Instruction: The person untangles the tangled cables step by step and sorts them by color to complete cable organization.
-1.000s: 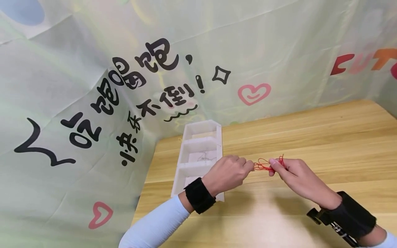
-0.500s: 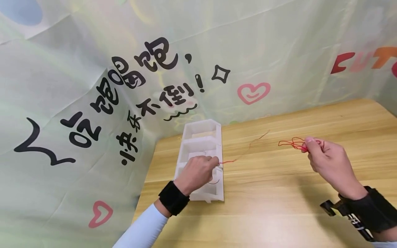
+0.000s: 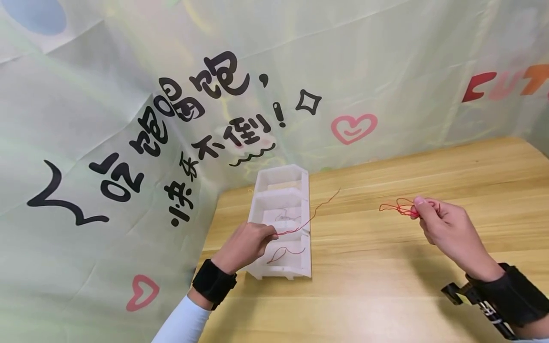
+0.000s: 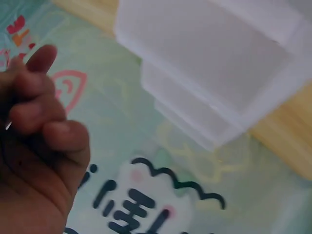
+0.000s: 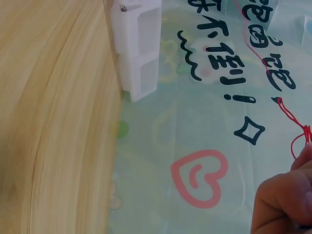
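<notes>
In the head view my left hand [image 3: 243, 245] pinches a thin red string [image 3: 316, 210] over the white tray. The string trails up to the right, its far end free in the air. A looped bundle of the same red string [image 3: 402, 207] is pinched between thumb and fingers of my right hand [image 3: 450, 233], over the table. The right wrist view shows the looped bundle [image 5: 303, 129] at its right edge, above my right hand [image 5: 285, 202]. My left hand [image 4: 44, 156] has curled fingers in the left wrist view; its string is hidden there.
The white tray [image 3: 305, 200] has three compartments in a row on the wooden table [image 3: 386, 271]. Grey wiry strands [image 3: 286, 216] lie in the middle one. A dark red loop [image 3: 280, 255] shows over the nearest. A printed cloth [image 3: 386, 62] hangs behind.
My hands have drawn apart: the left moved left over the tray, the right moved right with the looped bundle. A single red string has come away with the left hand.
</notes>
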A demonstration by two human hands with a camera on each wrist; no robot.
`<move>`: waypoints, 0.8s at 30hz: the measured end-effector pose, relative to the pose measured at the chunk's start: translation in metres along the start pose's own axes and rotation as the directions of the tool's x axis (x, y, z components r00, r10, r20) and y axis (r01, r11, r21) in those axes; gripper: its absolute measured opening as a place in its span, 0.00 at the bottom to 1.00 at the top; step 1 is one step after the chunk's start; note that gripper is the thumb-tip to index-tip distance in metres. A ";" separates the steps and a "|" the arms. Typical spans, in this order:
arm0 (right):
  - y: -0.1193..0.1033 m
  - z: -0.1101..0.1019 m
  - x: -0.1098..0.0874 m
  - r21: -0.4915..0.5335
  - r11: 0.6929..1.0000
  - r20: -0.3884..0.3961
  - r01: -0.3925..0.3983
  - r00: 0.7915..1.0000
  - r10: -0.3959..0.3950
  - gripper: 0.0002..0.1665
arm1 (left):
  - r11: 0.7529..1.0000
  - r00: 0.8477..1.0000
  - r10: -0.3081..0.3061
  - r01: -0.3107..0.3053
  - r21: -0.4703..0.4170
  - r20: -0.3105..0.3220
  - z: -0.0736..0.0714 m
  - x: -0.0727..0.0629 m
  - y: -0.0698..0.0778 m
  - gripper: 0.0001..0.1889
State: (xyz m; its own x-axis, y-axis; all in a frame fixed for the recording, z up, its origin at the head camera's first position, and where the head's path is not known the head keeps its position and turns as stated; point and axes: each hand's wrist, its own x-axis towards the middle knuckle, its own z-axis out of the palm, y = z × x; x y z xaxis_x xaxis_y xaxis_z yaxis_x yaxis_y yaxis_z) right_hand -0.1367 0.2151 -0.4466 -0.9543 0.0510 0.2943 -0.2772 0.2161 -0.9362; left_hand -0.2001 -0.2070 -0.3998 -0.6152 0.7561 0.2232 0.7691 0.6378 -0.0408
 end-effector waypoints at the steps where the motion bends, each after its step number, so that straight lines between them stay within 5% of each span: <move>1: 0.000 0.000 0.000 -0.003 1.000 0.006 0.001 1.000 -0.001 0.18 | 1.000 1.000 -0.008 0.008 -0.005 0.015 0.001 -0.003 -0.002 0.08; 11: 0.005 0.001 -0.003 -0.084 0.996 0.059 0.008 0.998 -0.003 0.19 | 0.994 0.985 -0.109 0.108 0.010 0.131 0.008 -0.027 -0.019 0.06; 24: 0.005 0.006 -0.003 -0.141 0.990 0.087 -0.008 0.996 0.020 0.22 | 0.986 0.971 -0.163 0.166 -0.003 0.175 0.013 -0.036 -0.020 0.03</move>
State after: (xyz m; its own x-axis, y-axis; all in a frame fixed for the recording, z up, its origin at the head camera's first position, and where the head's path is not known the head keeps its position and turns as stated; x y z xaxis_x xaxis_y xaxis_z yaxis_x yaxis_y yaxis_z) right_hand -0.1354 0.2106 -0.4533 -0.9658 -0.0298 0.2576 -0.2515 0.3507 -0.9021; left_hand -0.1952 -0.2449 -0.4200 -0.7532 0.6557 0.0525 0.6566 0.7542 0.0002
